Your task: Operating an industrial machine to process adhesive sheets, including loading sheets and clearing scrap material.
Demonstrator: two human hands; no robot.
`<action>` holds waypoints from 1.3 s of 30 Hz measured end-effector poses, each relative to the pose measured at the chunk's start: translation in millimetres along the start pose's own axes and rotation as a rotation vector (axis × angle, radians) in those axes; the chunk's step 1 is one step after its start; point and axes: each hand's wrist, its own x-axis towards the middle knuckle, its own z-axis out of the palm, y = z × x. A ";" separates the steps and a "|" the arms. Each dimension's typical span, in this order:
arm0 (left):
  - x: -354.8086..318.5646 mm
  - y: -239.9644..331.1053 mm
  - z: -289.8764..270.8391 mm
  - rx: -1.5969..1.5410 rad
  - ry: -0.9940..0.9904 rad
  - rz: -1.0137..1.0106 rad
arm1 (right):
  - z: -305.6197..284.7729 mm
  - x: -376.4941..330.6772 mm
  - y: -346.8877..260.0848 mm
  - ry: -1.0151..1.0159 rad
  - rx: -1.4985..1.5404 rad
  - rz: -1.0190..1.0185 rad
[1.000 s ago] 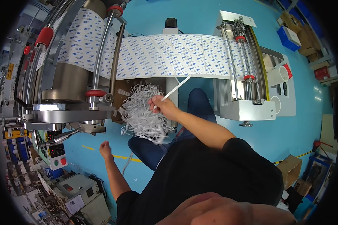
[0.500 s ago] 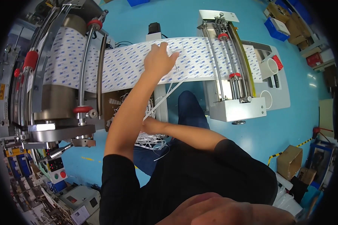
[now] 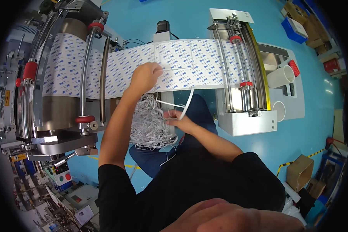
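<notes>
A wide web of white sheet with blue print stretches between machine rollers. Over its middle is my left hand, fingers curled together, with a thin white strip running from the fingertips to the right across the web. Below the web's near edge, my right hand has bent fingers around a narrow white strip that hangs from that edge. Next to it lies a large tangled heap of white strips, between my legs and the web.
At left stands a machine with metal rollers and red collars. On the right is a roller unit with a white housing. Beyond it are white tube cores on a grey surface. A cardboard box sits on the blue floor at lower right.
My left hand has drawn back toward me and left, its fingers now curled. My right hand has moved right and slightly up, out from behind my left arm, exposing the heap.
</notes>
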 end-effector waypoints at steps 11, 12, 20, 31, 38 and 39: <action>-101.3 -20.7 -12.0 -0.089 0.228 -0.185 | -28.1 -21.7 1.5 -0.120 0.408 -0.038; -109.1 -26.0 -12.5 -0.027 0.237 -0.144 | -23.3 -22.3 1.0 -0.046 0.422 -0.081; -162.5 -38.9 -22.6 -0.122 0.245 -0.221 | 3.6 -16.5 -3.2 0.003 0.174 -0.206; -268.3 -135.6 -73.7 -0.695 0.026 -0.456 | 185.7 58.3 10.3 -0.238 -0.171 -0.072; -292.2 -123.2 -61.4 -0.977 0.176 -0.544 | 238.1 60.7 51.7 -0.776 -1.162 -0.499; -292.9 -118.6 -57.3 -0.956 0.233 -0.590 | 243.0 62.1 69.2 -0.986 -1.467 -0.765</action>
